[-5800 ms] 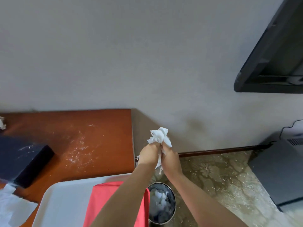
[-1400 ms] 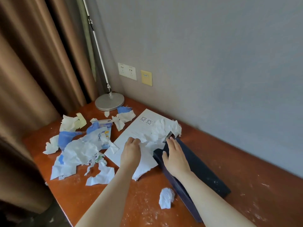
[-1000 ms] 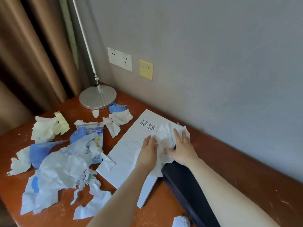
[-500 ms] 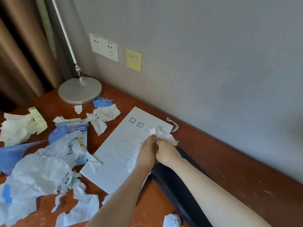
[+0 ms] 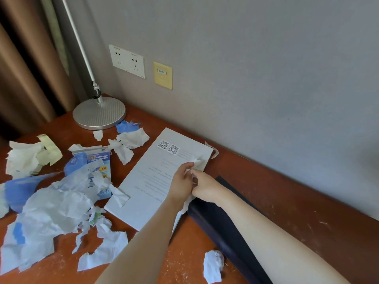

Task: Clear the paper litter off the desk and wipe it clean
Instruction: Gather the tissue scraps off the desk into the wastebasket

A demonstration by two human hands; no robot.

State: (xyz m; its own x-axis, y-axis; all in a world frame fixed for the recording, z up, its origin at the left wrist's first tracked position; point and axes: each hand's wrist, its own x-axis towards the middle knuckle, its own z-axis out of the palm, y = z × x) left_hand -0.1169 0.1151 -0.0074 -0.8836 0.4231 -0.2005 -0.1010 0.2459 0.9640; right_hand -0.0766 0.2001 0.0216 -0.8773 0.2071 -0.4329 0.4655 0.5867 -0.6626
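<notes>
Both hands meet over the far right part of a white printed sheet [image 5: 155, 179] that lies on the reddish-brown wooden desk [image 5: 287, 201]. The left hand [image 5: 181, 184] and the right hand [image 5: 205, 184] press together, fingers curled, bunching a crumpled wad of white tissue [image 5: 194, 163] between them; a tuft of it sticks out past the fingertips, and a bit more shows beneath the wrists. The sheet carries two QR codes [image 5: 168, 146] near its far edge and faint lines of text.

Just right of the sheet, under the right forearm, lies a long dark navy box [image 5: 221, 224], running from the hands toward the near edge. A small crumpled white paper ball [image 5: 213, 265] sits on the desk just beside the box's near left side, amid fine white dust.

To the left of the sheet, torn paper litter [image 5: 53, 210] spreads across the desk: white and blue scraps piled together, over a blue printed packet [image 5: 98, 162]. Farther left lies a heap of pale cream tissue [image 5: 28, 156]. More white and blue scraps [image 5: 129, 138] lie near the round silver lamp base [image 5: 99, 113] at the far left, whose pole rises out of view. A curled paper strip [image 5: 213, 150] lies at the sheet's far right corner.

On the grey wall are a white double socket [image 5: 127, 61] and a yellow plate [image 5: 163, 75]. Brown curtains [image 5: 26, 68] hang at left.
</notes>
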